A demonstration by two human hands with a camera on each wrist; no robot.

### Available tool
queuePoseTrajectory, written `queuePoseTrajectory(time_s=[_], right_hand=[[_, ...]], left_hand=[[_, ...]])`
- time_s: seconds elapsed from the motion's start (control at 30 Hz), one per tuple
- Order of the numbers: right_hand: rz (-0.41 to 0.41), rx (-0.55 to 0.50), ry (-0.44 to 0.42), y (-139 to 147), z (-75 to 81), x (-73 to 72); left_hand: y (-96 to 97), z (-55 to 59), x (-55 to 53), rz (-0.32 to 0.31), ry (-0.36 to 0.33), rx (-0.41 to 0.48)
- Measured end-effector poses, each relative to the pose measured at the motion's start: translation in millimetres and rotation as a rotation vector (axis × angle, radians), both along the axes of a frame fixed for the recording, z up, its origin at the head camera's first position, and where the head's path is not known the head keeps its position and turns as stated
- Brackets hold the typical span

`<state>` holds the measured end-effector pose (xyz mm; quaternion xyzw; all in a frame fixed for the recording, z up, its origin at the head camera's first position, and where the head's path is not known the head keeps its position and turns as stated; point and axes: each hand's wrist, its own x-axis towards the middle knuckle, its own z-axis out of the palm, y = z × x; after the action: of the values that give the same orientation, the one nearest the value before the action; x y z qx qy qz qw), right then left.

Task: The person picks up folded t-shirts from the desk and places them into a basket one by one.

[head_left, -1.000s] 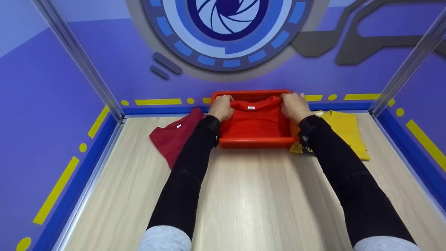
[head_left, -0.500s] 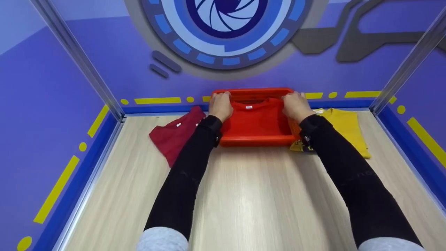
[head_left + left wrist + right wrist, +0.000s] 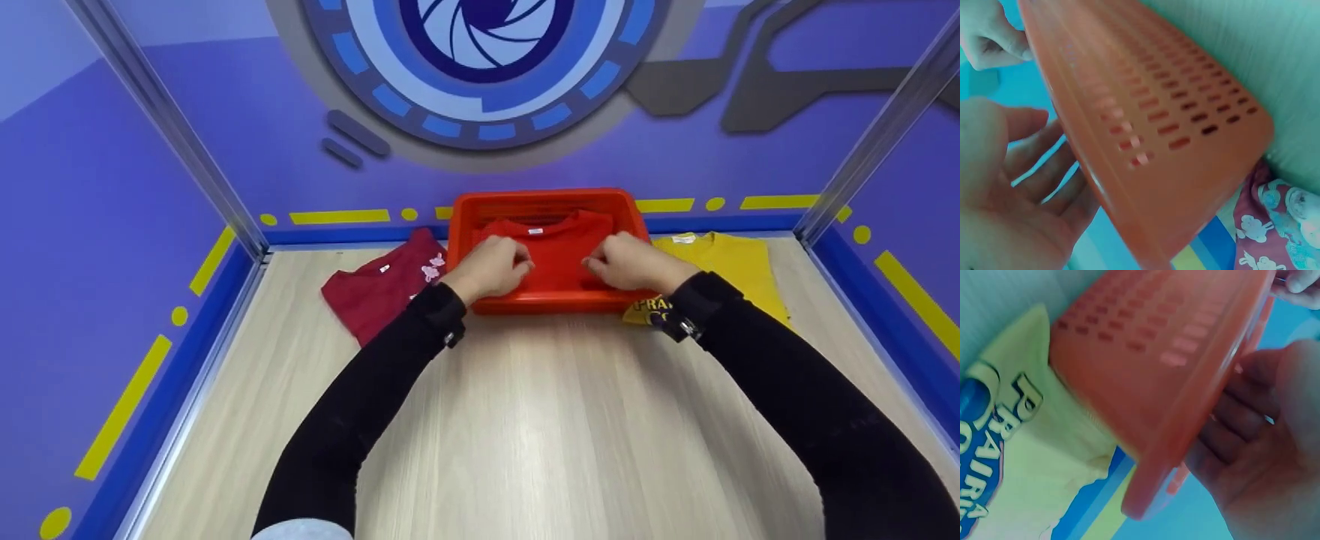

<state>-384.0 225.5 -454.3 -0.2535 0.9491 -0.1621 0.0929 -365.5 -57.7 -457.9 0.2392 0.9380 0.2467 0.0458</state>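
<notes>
A red plastic basket [image 3: 555, 304] with slotted sides stands against the back wall. Inside it lies a red T-shirt [image 3: 559, 255], its white neck label toward the back. My left hand [image 3: 493, 264] hovers over the basket's left front part, fingers loosely bent and holding nothing. Over the right front part, my right hand [image 3: 626, 261] is likewise relaxed with nothing in it. Each wrist view shows a palm beside the basket rim, the left hand [image 3: 1022, 185] and the right hand [image 3: 1258, 439]; whether fingertips touch the shirt is hidden.
A dark red shirt [image 3: 375, 292] with pale printed figures lies left of the basket. To its right lies a yellow T-shirt [image 3: 739, 270] with dark lettering, partly behind my right forearm. Purple-blue panels [image 3: 225, 112] enclose the wooden tabletop [image 3: 540, 420] at the back and sides.
Both hands have left the shirt's shoulders at the basket's sides and moved inward and toward me, over the basket's front. The red T-shirt stays in the basket.
</notes>
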Motion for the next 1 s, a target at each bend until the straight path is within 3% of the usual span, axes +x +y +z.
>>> queuePoseTrajectory(time_s=[0.1,0.2,0.33,0.43,0.6,0.7,0.8,0.93,1.0], right_hand=[[0.018,0.004,-0.055,-1,-2.0,11.6],[0.011,0.016,-0.087,-1,-5.4,19.8],[-0.025,0.045,-0.121,1,-11.7,24.2],[-0.049,0.074,-0.138,0,-16.5,25.0],[-0.066,0.086,-0.118,-5,-20.0,27.9],[-0.071,0.058,-0.070,-8,-18.4,31.9],[-0.059,-0.011,0.032,-11,-14.1,39.2],[-0.018,-0.153,0.262,-16,-8.3,55.1],[0.007,-0.222,0.366,-19,-7.6,65.7]], left_hand=[[-0.6,-2.9,12.8,-0.083,-0.046,0.001],[-2.4,-8.0,19.5,-0.127,-0.062,0.001],[-5.5,-14.5,20.7,-0.125,-0.055,-0.010],[-7.1,-18.7,19.2,-0.108,-0.086,-0.029],[-7.5,-24.0,19.5,-0.110,-0.116,-0.043],[-6.5,-23.4,24.4,-0.106,-0.056,-0.020],[-4.8,-20.6,34.1,-0.076,0.057,0.045],[-2.6,-17.3,51.3,-0.032,0.219,0.198],[-3.2,-16.9,62.0,-0.040,0.280,0.272]])
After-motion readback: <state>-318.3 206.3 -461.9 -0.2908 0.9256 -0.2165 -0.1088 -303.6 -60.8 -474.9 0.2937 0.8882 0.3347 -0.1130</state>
